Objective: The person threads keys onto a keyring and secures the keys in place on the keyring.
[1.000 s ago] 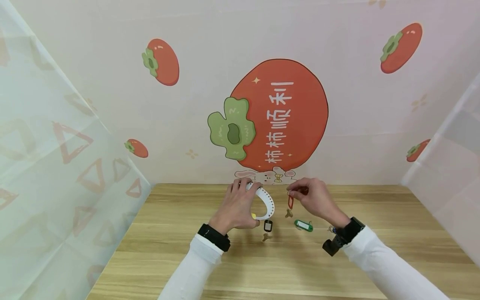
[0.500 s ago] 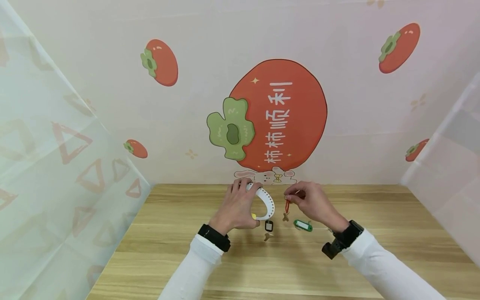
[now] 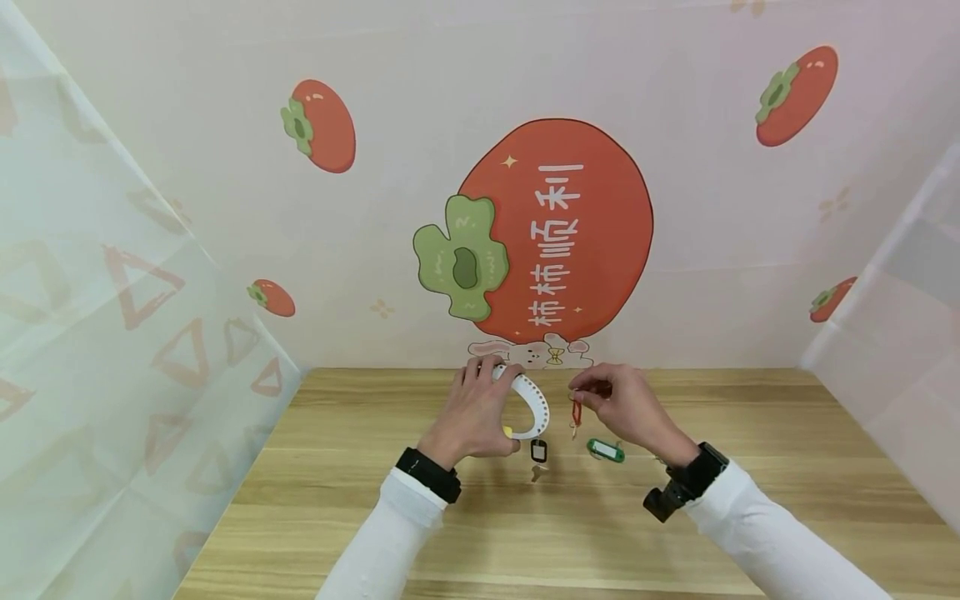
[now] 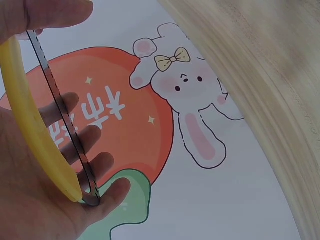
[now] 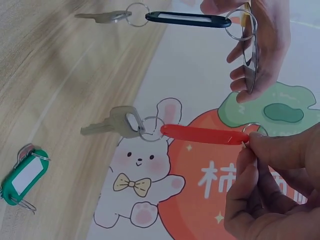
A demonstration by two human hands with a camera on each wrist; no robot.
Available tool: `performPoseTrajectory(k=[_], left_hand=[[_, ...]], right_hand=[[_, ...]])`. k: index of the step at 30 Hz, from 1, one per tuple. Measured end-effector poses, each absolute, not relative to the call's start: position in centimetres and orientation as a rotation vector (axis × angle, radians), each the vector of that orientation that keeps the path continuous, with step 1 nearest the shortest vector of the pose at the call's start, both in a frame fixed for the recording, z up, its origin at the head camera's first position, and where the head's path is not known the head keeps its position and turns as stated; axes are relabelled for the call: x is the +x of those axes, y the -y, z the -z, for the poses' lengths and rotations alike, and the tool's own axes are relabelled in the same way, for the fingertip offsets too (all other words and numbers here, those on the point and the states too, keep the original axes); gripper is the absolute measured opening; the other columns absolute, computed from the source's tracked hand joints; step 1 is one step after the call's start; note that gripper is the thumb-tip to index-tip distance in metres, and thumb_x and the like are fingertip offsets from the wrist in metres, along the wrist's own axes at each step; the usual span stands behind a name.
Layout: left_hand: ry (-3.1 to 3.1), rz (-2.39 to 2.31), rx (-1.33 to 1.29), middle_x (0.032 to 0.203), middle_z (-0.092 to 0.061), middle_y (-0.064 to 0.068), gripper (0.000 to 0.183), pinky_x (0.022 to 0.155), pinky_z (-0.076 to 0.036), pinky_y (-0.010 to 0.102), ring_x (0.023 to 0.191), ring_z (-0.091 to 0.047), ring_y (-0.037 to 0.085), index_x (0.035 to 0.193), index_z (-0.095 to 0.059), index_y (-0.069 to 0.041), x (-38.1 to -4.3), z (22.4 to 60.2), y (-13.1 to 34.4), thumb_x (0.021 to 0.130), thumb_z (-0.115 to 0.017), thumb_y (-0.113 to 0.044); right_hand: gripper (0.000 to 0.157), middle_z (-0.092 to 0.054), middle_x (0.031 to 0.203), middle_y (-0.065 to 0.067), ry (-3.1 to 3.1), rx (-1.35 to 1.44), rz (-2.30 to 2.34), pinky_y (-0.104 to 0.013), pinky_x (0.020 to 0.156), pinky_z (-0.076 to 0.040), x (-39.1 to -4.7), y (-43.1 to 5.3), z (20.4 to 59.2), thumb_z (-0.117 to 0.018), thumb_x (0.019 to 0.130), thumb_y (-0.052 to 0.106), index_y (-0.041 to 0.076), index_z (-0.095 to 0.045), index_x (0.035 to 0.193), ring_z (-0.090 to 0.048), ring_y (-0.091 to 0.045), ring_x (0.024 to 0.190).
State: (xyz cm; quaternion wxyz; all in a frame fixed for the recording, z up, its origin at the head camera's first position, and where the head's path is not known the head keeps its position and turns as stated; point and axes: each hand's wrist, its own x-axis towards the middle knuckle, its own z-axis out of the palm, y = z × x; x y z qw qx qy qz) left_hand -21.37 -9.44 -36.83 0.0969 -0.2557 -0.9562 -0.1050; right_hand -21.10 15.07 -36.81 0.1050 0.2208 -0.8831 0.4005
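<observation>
My left hand [image 3: 476, 417] grips a curved piece [image 3: 538, 410] with a flat pale face dotted with small holes. In the left wrist view its banana-shaped yellow body [image 4: 37, 130] lies along the palm. From its lower end hangs a black key tag [image 5: 187, 19] with a key [image 5: 105, 17] on a ring. To its right, my right hand [image 3: 622, 404] pinches the ring end of a red key tag [image 5: 205, 135] between thumb and forefinger. A second key [image 5: 115, 124] dangles from that tag's other end.
A green key tag [image 3: 606, 451] with a white label lies on the wooden table [image 3: 360, 517], below the right hand. Something small is mostly hidden behind the right wrist. A white backdrop [image 3: 712, 292] printed with persimmons stands along the table's far edge.
My right hand has shifted slightly left with the red key tag, nearer the curved piece, and the hanging key has turned. The black key tag has swung slightly right. My left hand has stayed put.
</observation>
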Motion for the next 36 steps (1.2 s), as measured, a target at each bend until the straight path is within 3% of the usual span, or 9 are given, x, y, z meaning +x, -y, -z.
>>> performPoseTrajectory(k=[11,36], left_hand=[[2.794,0.323,-0.781,0.141,-0.043,0.016,0.095,0.104,-0.037,0.058,0.131,-0.039,0.038,0.143,-0.050,-0.014,-21.43,36.65,9.50,0.060,-0.090,-0.037],[2.799,0.333,-0.773,0.141,-0.043,0.015,0.094,0.104,-0.037,0.057,0.131,-0.039,0.037,0.142,-0.050,-0.016,-21.24,36.81,9.59,0.059,-0.089,-0.037]], right_hand=[[0.010,-0.071,0.086,-0.001,2.525,0.697,-1.100,-0.028,0.066,-0.054,-21.14,-15.03,37.21,-0.075,0.087,-0.004,0.003,-0.075,0.093,-0.064,-0.012,0.072],[0.011,-0.069,0.079,0.001,2.516,0.616,-1.152,-0.026,0.061,-0.054,-20.95,-14.90,37.47,-0.080,0.085,0.001,0.008,-0.072,0.083,-0.068,-0.016,0.068]])
